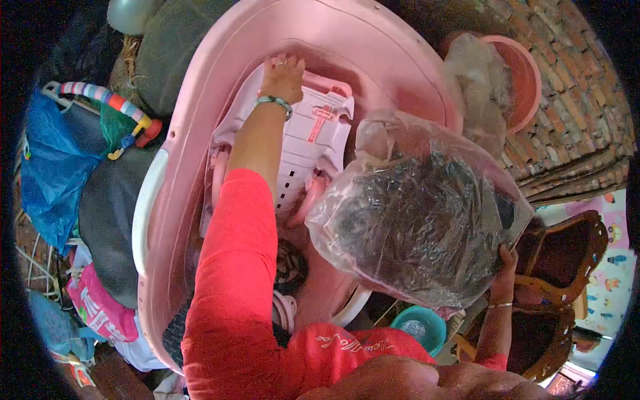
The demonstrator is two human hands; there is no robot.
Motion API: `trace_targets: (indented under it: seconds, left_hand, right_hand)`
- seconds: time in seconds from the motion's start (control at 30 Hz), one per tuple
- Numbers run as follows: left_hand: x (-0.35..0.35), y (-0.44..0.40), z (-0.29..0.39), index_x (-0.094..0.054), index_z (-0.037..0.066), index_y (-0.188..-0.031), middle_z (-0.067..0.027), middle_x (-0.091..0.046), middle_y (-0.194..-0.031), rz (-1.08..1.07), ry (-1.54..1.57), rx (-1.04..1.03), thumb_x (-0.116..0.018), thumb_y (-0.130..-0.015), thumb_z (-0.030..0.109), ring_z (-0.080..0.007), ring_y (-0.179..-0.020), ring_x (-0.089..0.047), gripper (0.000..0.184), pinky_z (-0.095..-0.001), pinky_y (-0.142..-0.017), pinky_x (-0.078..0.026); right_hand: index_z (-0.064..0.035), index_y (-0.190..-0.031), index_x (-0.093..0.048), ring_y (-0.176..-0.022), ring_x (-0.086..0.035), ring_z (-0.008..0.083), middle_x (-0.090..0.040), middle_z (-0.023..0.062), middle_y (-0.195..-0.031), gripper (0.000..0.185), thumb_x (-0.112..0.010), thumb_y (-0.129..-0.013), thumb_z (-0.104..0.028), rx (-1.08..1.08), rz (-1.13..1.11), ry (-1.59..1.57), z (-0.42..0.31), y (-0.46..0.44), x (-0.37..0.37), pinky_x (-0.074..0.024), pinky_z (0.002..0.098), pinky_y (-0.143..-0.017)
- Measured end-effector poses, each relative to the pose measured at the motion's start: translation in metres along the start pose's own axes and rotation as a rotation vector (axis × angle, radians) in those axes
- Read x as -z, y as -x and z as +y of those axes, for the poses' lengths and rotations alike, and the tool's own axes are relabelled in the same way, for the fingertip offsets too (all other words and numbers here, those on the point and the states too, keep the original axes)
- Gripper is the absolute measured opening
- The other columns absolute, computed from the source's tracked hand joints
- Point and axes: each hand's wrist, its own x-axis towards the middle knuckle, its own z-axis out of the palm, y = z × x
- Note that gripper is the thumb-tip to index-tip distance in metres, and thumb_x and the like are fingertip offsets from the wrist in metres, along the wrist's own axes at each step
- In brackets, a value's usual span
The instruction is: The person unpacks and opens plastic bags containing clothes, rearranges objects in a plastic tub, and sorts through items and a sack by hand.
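A large pink plastic tub [347, 30] with white side handles fills the middle. Inside it lies a pale pink molded plastic piece [303, 143] with slots and a darker pink strip. My left hand [283, 80], with a ring and a bracelet at the wrist, rests at its far edge with the fingers spread; part of their contact is hidden. At the right, my right hand [508, 261] grips the lower corner of a big clear plastic bag [417, 213]. Something dark shows through the crinkled film, its kind unclear. The bag overlaps the tub's right rim.
Behind the bag are a red-pink bucket [530, 80] and a brick wall [573, 100]. A teal basin [427, 327] sits near my body, with dark wooden chairs [560, 260] at the right. Left of the tub lie a blue sheet [53, 167] and a striped toy bar [107, 97].
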Motion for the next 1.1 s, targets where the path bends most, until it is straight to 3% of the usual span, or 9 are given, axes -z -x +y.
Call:
trace_targets:
  seconds: [0.1, 0.37, 0.47, 0.53, 0.6, 0.7, 0.83, 0.93, 1.1]
  left_hand:
    - [0.009, -0.014, 0.005, -0.061, 0.011, -0.108, -0.0079, -0.055, -0.115, -0.049, -0.188, -0.025, -0.057, -0.077, 0.018, -0.0235, -0.116, -0.046, 0.032, -0.0466, -0.095, -0.03]
    - [0.062, 0.032, 0.018, -0.068, 0.002, -0.085, -0.016, -0.058, -0.105, -0.175, 0.221, -0.283, -0.062, -0.067, 0.013, -0.035, -0.094, -0.058, 0.022, -0.0435, -0.085, -0.047]
    - [0.088, 0.059, 0.011, -0.068, 0.003, -0.081, -0.0151, -0.06, -0.099, -0.122, 0.183, -0.372, -0.059, -0.068, 0.011, -0.0329, -0.092, -0.058, 0.018, -0.0435, -0.086, -0.046]
    - [0.102, 0.083, 0.005, -0.067, 0.004, -0.08, -0.0145, -0.061, -0.095, -0.144, 0.216, -0.422, -0.058, -0.068, 0.01, -0.032, -0.093, -0.058, 0.017, -0.0433, -0.085, -0.046]
    - [0.116, 0.107, -0.005, -0.066, 0.005, -0.076, -0.0131, -0.062, -0.088, 0.089, 0.225, -0.4, -0.056, -0.068, 0.009, -0.0299, -0.09, -0.058, 0.013, -0.0416, -0.082, -0.046]
    - [0.172, 0.151, -0.016, -0.065, 0.004, -0.08, -0.013, -0.062, -0.087, -0.058, 0.157, -0.371, -0.056, -0.069, 0.008, -0.0299, -0.088, -0.057, 0.016, -0.0396, -0.082, -0.046]
    - [0.214, 0.225, -0.039, -0.056, 0.003, -0.099, -0.014, -0.057, -0.092, 0.004, 0.193, -0.35, -0.065, -0.07, 0.014, -0.0315, -0.094, -0.053, 0.032, -0.0397, -0.085, -0.044]
    - [0.259, 0.291, -0.038, -0.054, 0.003, -0.095, -0.0109, -0.056, -0.091, 0.073, 0.177, -0.286, -0.064, -0.069, 0.012, -0.0295, -0.092, -0.053, 0.029, -0.039, -0.082, -0.045]
    - [0.277, 0.378, -0.032, -0.056, 0.004, -0.105, -0.0098, -0.057, -0.099, 0.087, 0.217, -0.163, -0.068, -0.068, 0.015, -0.0285, -0.098, -0.053, 0.04, -0.0394, -0.086, -0.044]
  right_hand:
    - [-0.009, -0.125, -0.046, -0.103, -0.053, 0.0232, -0.054, 0.0065, -0.117, 0.049, -0.064, -0.082, -0.024, -0.047, 0.013, -0.018, -0.011, 0.006, -0.014, -0.0441, 0.0394, -0.089]
    - [-0.0027, -0.116, -0.052, -0.098, -0.055, 0.0224, -0.058, 0.0084, -0.108, 0.047, -0.066, -0.077, -0.025, 0.113, -0.01, 0.037, -0.038, 0.023, -0.03, -0.0455, 0.0355, -0.085]
    - [-0.0013, -0.114, -0.054, -0.094, -0.057, 0.0213, -0.059, 0.0081, -0.104, 0.044, -0.065, -0.075, -0.018, 0.106, -0.041, 0.116, -0.091, 0.042, -0.047, -0.046, 0.0335, -0.082]
    - [0.0007, -0.109, -0.057, -0.088, -0.058, 0.0205, -0.061, 0.0075, -0.099, 0.04, -0.063, -0.073, -0.015, 0.319, -0.057, 0.164, -0.133, 0.077, -0.076, -0.0461, 0.0325, -0.08]
    - [0.001, -0.107, -0.058, -0.086, -0.058, 0.0199, -0.062, 0.0071, -0.097, 0.037, -0.063, -0.074, -0.015, 0.373, -0.053, 0.238, -0.164, 0.077, -0.059, -0.0458, 0.0317, -0.079]
    - [0.0008, -0.103, -0.061, -0.08, -0.057, 0.0181, -0.062, 0.0061, -0.09, 0.034, -0.063, -0.074, -0.017, 0.632, 0.043, 0.618, -0.218, 0.063, -0.025, -0.0445, 0.0294, -0.075]
    - [0.0005, -0.105, -0.062, -0.082, -0.056, 0.016, -0.063, 0.0062, -0.092, 0.036, -0.065, -0.074, -0.019, 0.692, 0.002, 0.46, -0.264, 0.052, -0.037, -0.0433, 0.0282, -0.077]
    - [0.0, -0.109, -0.062, -0.086, -0.057, 0.0163, -0.064, 0.0068, -0.096, 0.04, -0.065, -0.074, -0.02, 0.867, -0.015, 0.607, -0.268, 0.083, -0.094, -0.0432, 0.0281, -0.08]
    - [-0.0007, -0.112, -0.061, -0.09, -0.058, 0.0165, -0.064, 0.0057, -0.099, 0.044, -0.068, -0.074, -0.022, 0.815, -0.225, 0.603, -0.259, 0.107, -0.171, -0.0429, 0.0287, -0.083]
